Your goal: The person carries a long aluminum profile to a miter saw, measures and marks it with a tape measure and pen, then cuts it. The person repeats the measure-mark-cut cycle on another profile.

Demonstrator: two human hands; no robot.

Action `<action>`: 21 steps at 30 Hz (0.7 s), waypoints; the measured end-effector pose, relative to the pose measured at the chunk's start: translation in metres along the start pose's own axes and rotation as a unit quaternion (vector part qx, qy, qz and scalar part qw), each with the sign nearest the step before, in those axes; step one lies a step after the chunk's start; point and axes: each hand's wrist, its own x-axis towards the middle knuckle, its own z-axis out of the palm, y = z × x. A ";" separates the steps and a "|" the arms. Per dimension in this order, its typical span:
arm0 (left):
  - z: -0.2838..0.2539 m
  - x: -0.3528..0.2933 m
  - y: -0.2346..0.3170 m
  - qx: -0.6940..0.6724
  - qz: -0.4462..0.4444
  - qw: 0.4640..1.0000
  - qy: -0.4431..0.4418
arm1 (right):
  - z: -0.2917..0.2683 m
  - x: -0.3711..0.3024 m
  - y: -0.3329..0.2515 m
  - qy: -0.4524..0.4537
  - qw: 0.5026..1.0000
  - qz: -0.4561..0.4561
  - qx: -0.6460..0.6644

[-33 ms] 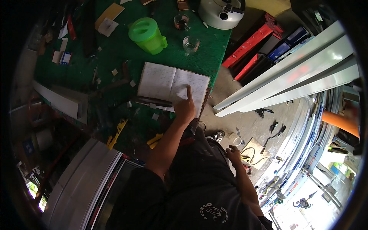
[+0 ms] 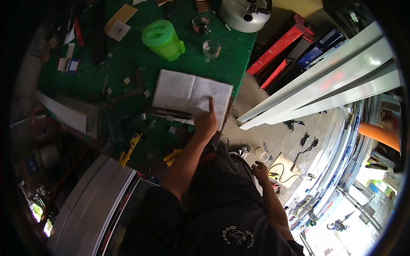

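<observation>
An open notebook point(image 2: 173, 89) with handwriting on its pages lies near the right edge of the green-covered table point(image 2: 128, 53). My left hand point(image 2: 205, 123) rests over its right page, index finger stretched out onto the paper and the other fingers bent; it holds nothing that I can see. Across the notebook's lower edge lies a dark, narrow bar point(image 2: 171, 113). My right hand point(image 2: 259, 171) hangs beside my right leg, away from the table. Its fingers are loosely bent and somewhat apart, with nothing visible in them.
Beyond the notebook stand a green lidded pitcher point(image 2: 164, 40), two glass mugs point(image 2: 212, 50) and a kettle point(image 2: 245, 19). Yellow-handled tools point(image 2: 130, 149) lie at the near edge. Long white profiles point(image 2: 316, 81) lean at the right; cables and a cup point(image 2: 261, 153) are on the floor.
</observation>
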 end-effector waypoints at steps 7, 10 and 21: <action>0.008 -0.002 -0.002 -0.008 -0.007 1.000 -0.029 | -0.002 -0.003 0.008 -0.001 0.998 0.004 0.055; 0.004 0.000 -0.004 -0.009 0.003 0.999 -0.039 | 0.002 -0.003 0.014 -0.004 0.999 0.002 0.047; -0.004 0.002 0.000 -0.007 0.002 0.998 -0.061 | 0.004 -0.016 0.027 0.001 0.996 0.016 0.085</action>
